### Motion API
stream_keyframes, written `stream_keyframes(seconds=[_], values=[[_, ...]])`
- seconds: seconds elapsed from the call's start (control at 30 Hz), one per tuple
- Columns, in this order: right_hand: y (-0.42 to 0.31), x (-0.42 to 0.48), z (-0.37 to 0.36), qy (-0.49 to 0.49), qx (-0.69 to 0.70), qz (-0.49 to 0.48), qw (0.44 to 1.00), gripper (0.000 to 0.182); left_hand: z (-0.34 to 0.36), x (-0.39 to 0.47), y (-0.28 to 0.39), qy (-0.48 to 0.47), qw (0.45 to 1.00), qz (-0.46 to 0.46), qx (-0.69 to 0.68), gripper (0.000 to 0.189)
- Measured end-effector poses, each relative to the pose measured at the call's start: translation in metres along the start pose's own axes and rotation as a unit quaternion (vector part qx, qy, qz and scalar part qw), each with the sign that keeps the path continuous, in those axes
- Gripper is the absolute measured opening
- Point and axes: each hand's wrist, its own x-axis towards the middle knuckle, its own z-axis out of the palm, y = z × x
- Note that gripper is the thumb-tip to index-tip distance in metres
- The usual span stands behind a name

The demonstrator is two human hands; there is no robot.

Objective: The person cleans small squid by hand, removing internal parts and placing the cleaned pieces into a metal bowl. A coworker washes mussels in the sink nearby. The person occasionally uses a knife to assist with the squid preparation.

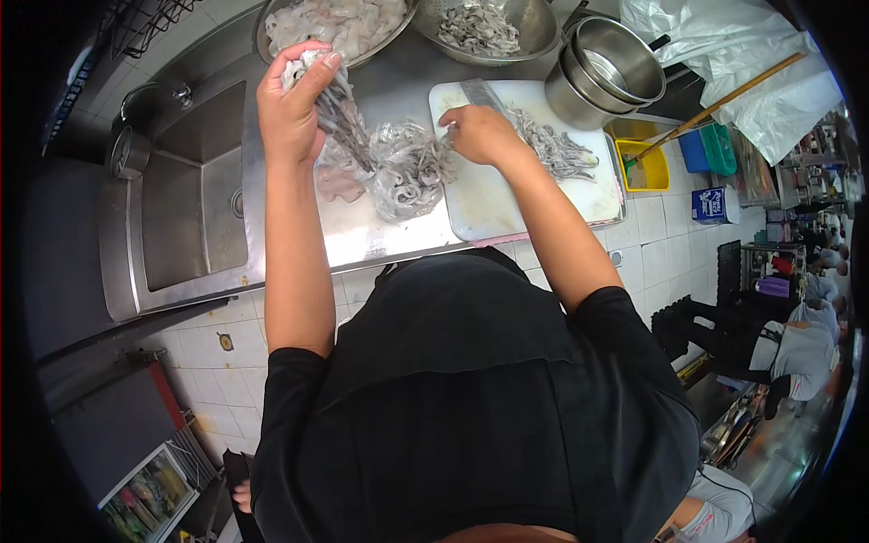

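My left hand (292, 108) is raised over the steel counter (360, 248), gripping a bunch of squid tentacles (343, 125) that hangs down to the right. Beside the bunch lies a clear plastic bag (400, 200) with more tentacles in and around it. Pale squid flesh (339, 184) rests left of the bag. My right hand (478, 134) is over the left part of a white cutting board (482, 197), fingers curled; whether they pinch anything is unclear. Just beyond it, a broad knife blade (483, 94) lies on the board, its handle hidden. Separated tentacles (560, 153) are heaped on the board's right side.
Behind stand a large bowl of squid (336, 27) and a colander (434, 44) holding cut pieces. Stacked steel pots (577, 95) stand at the board's back right corner. A sink (193, 203) is at left. Below right sits a yellow bin (648, 176). Co-workers (801, 353) are farther right.
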Motion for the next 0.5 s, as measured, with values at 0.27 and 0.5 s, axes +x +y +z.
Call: stream_keyframes(seconds=[0.27,0.5], values=[[0.025,0.006,0.049,-0.069,-0.070,-0.004,0.995,0.026,0.010,-0.005,0.004,0.005,1.000,0.002,-0.002,0.020],[0.007,-0.019,0.130,0.006,-0.130,-0.086,0.988,0.030,0.019,-0.004,-0.002,0.001,1.000,0.003,0.031,0.019]])
